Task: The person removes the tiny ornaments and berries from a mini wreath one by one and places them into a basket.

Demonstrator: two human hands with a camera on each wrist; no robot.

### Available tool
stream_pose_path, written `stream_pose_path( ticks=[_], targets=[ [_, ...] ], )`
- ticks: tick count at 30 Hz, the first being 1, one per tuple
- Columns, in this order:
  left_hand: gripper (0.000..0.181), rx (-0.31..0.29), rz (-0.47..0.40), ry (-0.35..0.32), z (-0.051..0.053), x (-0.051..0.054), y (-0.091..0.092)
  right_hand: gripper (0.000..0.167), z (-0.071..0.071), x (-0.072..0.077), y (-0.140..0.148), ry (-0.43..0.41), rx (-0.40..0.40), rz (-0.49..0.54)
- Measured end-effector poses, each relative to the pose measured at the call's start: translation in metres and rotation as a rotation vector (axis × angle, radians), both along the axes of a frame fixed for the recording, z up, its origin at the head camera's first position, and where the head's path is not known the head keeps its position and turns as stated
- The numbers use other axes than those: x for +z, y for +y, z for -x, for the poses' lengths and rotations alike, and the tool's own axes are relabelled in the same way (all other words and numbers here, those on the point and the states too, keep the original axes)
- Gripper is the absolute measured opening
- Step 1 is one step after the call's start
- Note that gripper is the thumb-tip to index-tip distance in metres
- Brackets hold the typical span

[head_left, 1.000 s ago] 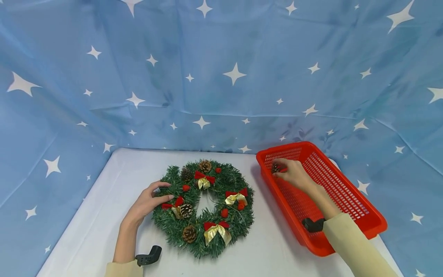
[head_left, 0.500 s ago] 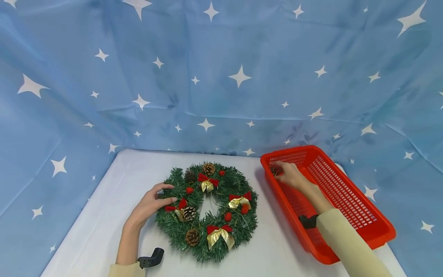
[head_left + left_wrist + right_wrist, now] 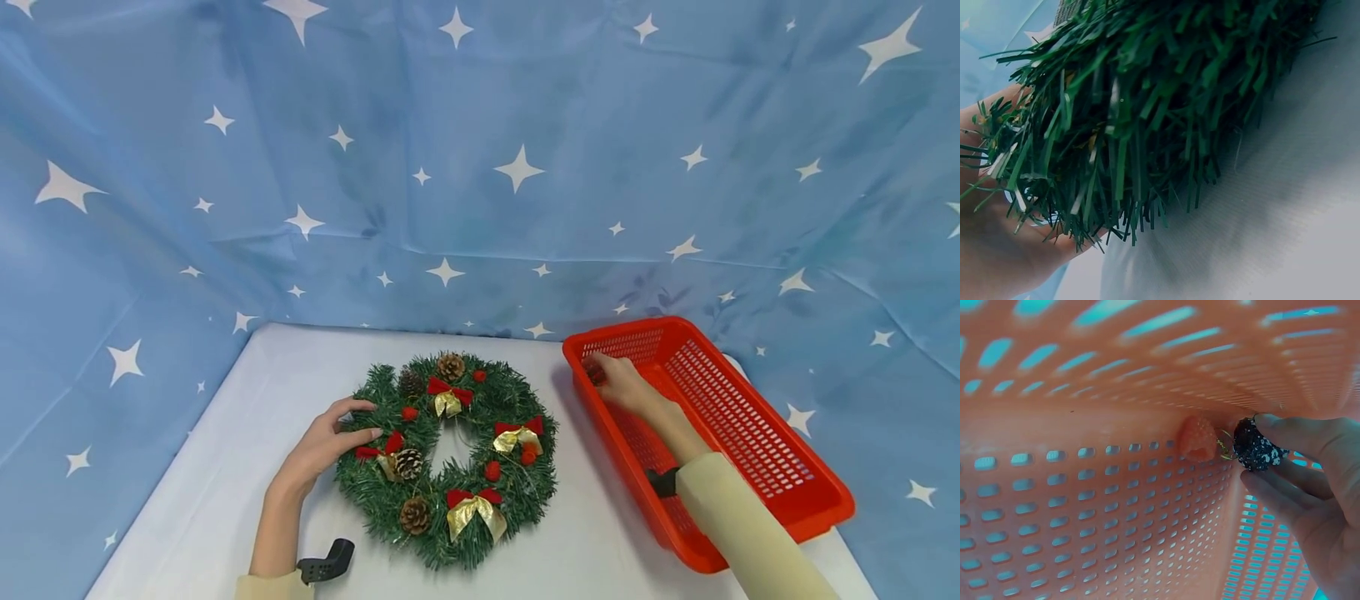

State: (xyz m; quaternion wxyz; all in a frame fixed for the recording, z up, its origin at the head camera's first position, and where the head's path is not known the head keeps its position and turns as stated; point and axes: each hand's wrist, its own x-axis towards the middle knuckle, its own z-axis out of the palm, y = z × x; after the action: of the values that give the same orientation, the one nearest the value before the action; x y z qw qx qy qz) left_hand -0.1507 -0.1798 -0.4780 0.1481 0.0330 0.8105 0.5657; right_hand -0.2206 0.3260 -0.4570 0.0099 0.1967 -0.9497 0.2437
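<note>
A green Christmas wreath lies on the table, dressed with red-and-gold bows, pine cones and red berries. My left hand grips the wreath's left edge, thumb and fingers about the foliage. Close up in the left wrist view, the foliage hides much of that hand. Inside the red basket, at its far left corner, my right hand pinches a dark pine cone with white-flecked scales between thumb and fingers. Beside the pine cone a red berry-like ball sits by the basket wall, with gold wire between them.
A white-covered table bears the wreath at its middle and the slanted basket at its right. Behind it hangs a blue cloth with white stars. The basket's perforated walls rise round my right hand.
My right hand has gone lower into the basket's far left corner with the pine cone. The left hand keeps its grip on the wreath. The head view has shifted slightly.
</note>
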Motion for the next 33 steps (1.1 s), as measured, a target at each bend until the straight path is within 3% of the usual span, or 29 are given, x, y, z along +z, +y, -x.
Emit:
stream_pose_path(
  ticks=[14,33],
  targets=[
    [0.056,-0.009,0.002,0.000,-0.002,0.001,0.000,0.038,-0.002,-0.003,0.005,0.038,0.011,-0.007],
    [0.054,-0.037,0.007,0.016,-0.001,0.001,-0.003,0.040,-0.023,0.045,0.004,-0.022,-0.087,-0.064]
  ],
)
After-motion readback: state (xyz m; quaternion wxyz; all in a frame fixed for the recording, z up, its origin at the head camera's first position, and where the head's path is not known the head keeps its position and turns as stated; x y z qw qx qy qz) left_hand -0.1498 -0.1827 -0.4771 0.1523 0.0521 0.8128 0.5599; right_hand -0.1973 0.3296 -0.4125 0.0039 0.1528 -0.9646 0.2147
